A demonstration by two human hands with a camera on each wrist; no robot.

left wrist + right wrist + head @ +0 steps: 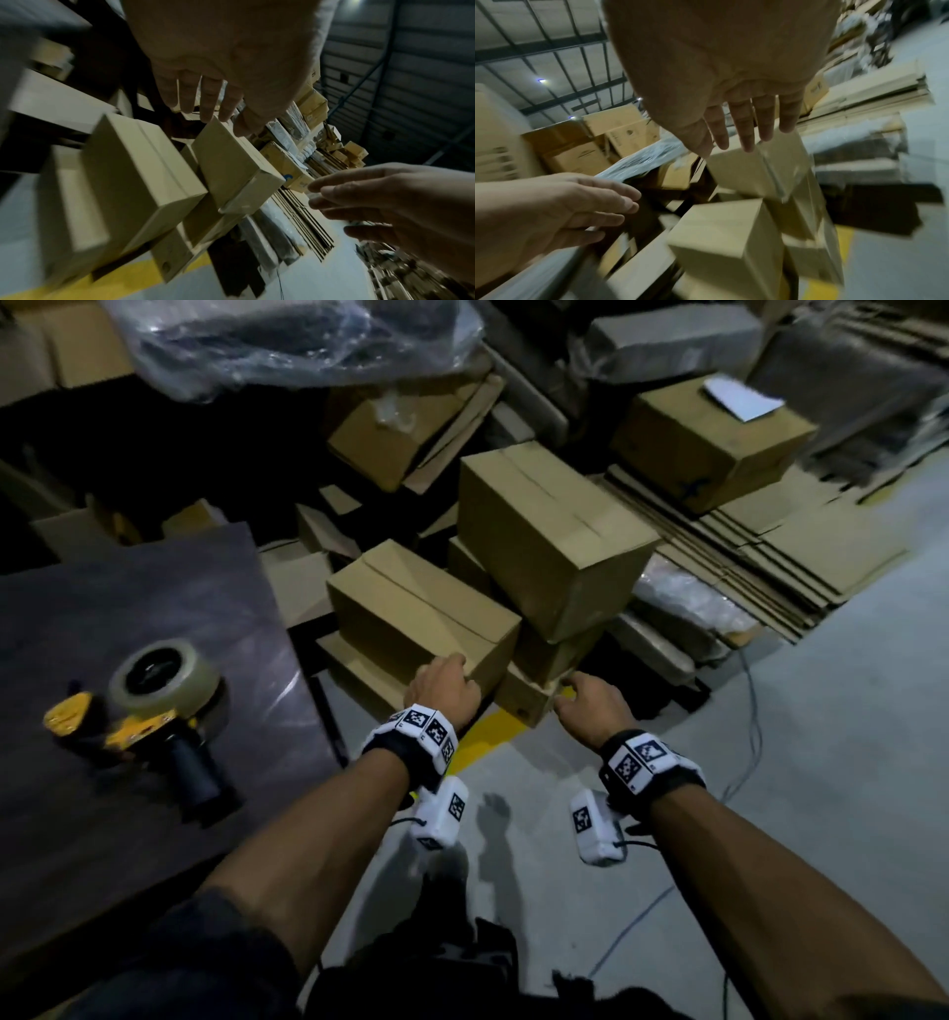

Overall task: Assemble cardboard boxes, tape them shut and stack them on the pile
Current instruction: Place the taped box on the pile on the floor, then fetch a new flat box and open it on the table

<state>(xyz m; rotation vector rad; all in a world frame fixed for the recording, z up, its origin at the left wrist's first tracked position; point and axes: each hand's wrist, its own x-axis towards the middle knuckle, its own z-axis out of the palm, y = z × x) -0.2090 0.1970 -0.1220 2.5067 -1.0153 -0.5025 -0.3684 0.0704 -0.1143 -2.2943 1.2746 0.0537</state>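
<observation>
Several closed, taped cardboard boxes form a pile [549,541] on the floor in front of me. The nearest box [421,608] sits on the pile's left side, with a taller box [231,162] stacked to its right. My left hand [444,683] hovers by the near corner of that nearest box, fingers [205,101] straight and holding nothing. My right hand [583,703] hangs just right of it, in front of the lowest box [529,695], fingers [744,125] spread and empty. Neither wrist view shows a hand touching a box [731,243].
A dark table [102,788] stands at my left with a yellow tape dispenser [154,706] on it. Flattened cardboard sheets [744,546] lie to the right of the pile, another box [708,439] on them. Plastic-wrapped goods [287,341] fill the back. A cable [744,762] trails over the grey floor.
</observation>
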